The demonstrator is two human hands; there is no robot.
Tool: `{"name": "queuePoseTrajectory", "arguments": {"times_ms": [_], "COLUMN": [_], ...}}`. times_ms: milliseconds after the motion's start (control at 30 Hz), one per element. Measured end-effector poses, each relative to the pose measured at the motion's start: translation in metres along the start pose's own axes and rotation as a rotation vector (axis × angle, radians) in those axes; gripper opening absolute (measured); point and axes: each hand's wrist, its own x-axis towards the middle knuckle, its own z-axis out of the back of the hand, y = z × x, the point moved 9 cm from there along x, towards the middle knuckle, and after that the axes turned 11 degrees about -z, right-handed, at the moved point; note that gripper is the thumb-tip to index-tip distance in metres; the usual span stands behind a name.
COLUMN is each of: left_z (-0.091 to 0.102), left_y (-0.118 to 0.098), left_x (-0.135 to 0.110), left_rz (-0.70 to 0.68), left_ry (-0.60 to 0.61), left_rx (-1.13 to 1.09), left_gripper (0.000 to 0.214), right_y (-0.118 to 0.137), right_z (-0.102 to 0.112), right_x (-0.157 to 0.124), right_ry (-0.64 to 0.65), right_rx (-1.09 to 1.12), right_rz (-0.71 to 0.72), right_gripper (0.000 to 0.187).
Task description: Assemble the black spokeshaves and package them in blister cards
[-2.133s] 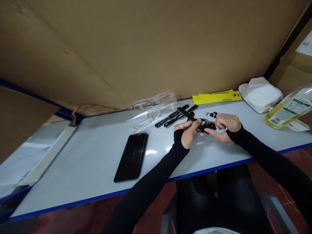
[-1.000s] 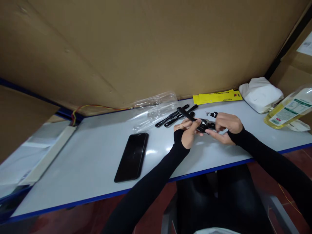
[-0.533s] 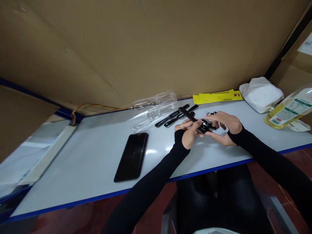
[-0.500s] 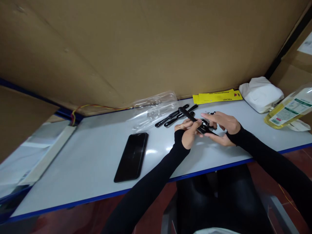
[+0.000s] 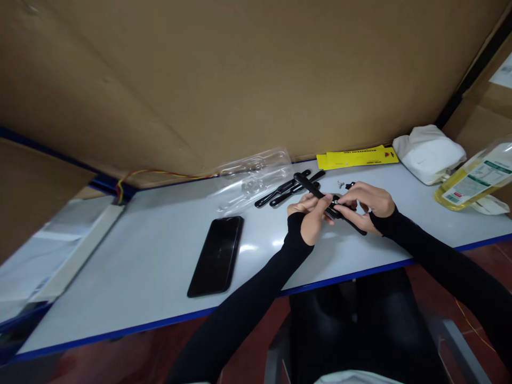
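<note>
My left hand is closed around the middle of a black spokeshave, held just above the table. One of its handles points up and left, the other down and right. My right hand pinches at the tool's middle, where a small shiny metal bit shows; what the fingertips hold is too small to make out. Behind the hands lie a few small metal screws and a small black part, partly hidden by my right hand. More black spokeshaves lie crossed on the table to the left.
A black phone lies left of my arms on the white table. Clear plastic packaging and yellow cards are along the back. To the right are a white cloth bundle and a bottle of yellow liquid.
My right hand's fingers have closed in to a pinch at the spokeshave's middle. The screws behind it and the tool's lower handle now show more clearly. My left hand has barely moved.
</note>
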Motion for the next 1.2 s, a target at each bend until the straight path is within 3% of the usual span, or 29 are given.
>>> {"name": "queuePoseTrajectory", "arguments": {"times_ms": [133,267,367,467,567,667,733,800,833,900,1000,1067,1200], "left_z": [-0.003,-0.006,-0.006,-0.008,-0.015,-0.017,0.001,0.035,0.055,0.095,0.142,0.151,0.143], "left_y": [0.010,0.003,-0.007,-0.018,-0.030,-0.045,-0.060,-0.076,-0.084,-0.091,-0.085,-0.084,-0.098], "left_x": [-0.007,-0.012,-0.011,-0.010,-0.005,0.010,0.031,0.058,0.071,0.091,0.104,0.105,0.100], "left_rz": [-0.106,-0.230,-0.270,-0.302,-0.310,-0.297,-0.315,-0.342,-0.337,-0.274,-0.009,0.032,-0.020], "left_ry": [-0.005,-0.065,-0.116,-0.128,-0.007,0.169,0.199,0.114,0.047,-0.082,-0.228,-0.263,-0.298], "left_rx": [-0.003,0.047,0.056,0.022,0.020,0.060,0.229,0.624,0.849,1.056,1.450,1.525,1.559], "left_gripper": [0.029,0.031,0.036,0.042,0.042,0.041,0.033,0.016,0.021,0.036,0.028,0.029,0.039], "right_y": [-0.030,-0.061,-0.068,-0.064,-0.048,-0.051,-0.059,-0.067,-0.070,-0.076,-0.077,-0.073,-0.067], "right_z": [-0.009,-0.017,-0.021,-0.020,-0.013,-0.031,-0.050,-0.060,-0.062,-0.062,-0.057,-0.055,-0.055], "right_x": [-0.007,-0.019,-0.018,-0.011,-0.002,0.000,-0.007,-0.013,-0.013,-0.012,-0.010,-0.009,-0.007], "right_ry": [-0.013,-0.046,-0.054,-0.077,-0.134,0.092,0.293,0.394,0.416,0.420,0.358,0.306,0.252], "right_rx": [0.156,0.218,0.194,0.158,0.178,0.437,0.662,0.866,0.943,1.014,1.002,0.984,0.973], "right_rz": [-0.306,-0.605,-0.658,-0.595,-0.454,-0.584,-0.778,-0.919,-0.959,-0.998,-1.020,-1.016,-1.003], "right_gripper": [0.030,0.039,0.040,0.040,0.039,0.044,0.045,0.042,0.040,0.041,0.047,0.052,0.057]}}
